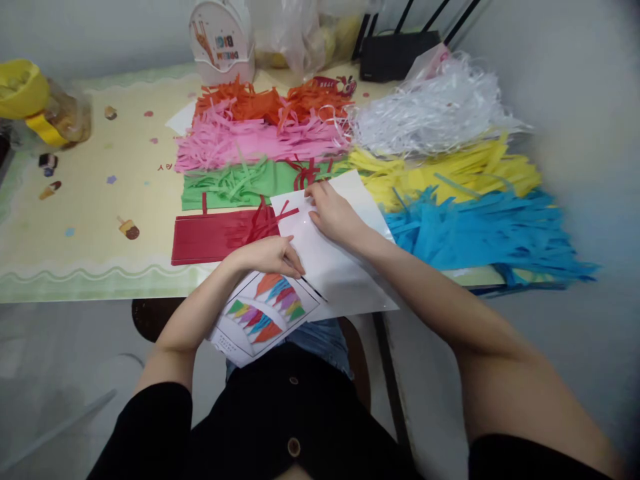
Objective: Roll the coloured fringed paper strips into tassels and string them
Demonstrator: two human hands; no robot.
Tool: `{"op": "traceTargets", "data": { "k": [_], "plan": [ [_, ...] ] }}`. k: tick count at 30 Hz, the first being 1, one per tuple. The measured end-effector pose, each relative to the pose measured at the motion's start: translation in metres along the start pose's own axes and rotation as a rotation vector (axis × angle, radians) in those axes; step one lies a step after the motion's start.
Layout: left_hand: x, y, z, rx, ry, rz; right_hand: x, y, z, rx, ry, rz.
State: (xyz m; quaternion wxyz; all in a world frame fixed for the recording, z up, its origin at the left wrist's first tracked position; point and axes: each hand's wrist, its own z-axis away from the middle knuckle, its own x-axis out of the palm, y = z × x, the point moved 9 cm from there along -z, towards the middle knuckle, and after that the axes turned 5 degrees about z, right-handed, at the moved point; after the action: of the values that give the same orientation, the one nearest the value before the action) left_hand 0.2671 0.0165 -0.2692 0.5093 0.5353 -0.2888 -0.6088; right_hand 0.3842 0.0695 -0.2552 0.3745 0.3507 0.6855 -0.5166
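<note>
The right hand (333, 213) is pressing flat on a white sheet (340, 267), its grip narrow, fingertips pinching at the sheet's far edge toward 12 o'clock. The left hand (273, 257) is resting on the same sheet's near-left edge, at about 8 o'clock from the right hand, its grip curled narrow with fingers pinning the paper rather than closing around anything. The white sheet is lying under both hands, overhanging the near edge of the counter (90, 220) above the person's lap. It is looking thin, light and limp, likely to bend or crease easily, so it seems best taken by an edge or corner with a light pinch. Tucked beneath it, at 7 o'clock from the left hand, a printed sheet (255, 320) is showing rows of coloured triangular flags.

Moving outward, fringed paper strips are lying across the counter: a red strip (210, 237) just beside the left hand at 10 o'clock, then green (225, 187), pink (240, 140) and orange (260, 103) beyond it toward 12 o'clock. At 3 o'clock from the right hand blue fringe (480, 230) is spreading, with yellow (450, 173) and white fringe (430, 113) farther off. A yellow-lidded jar (45, 110) is standing at the far left.
</note>
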Motion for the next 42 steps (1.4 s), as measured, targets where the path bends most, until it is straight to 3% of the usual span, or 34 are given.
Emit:
{"op": "traceTargets", "data": {
  "k": [17,42],
  "plan": [
    [0.002,-0.0042,-0.0004,-0.017,-0.013,0.011,0.0029,0.0043,0.0018,-0.052,0.093,-0.012],
    [0.0013,-0.0056,0.0018,-0.051,-0.011,0.017,0.0099,0.0084,-0.0072,-0.066,-0.01,-0.01]
  ]
}}
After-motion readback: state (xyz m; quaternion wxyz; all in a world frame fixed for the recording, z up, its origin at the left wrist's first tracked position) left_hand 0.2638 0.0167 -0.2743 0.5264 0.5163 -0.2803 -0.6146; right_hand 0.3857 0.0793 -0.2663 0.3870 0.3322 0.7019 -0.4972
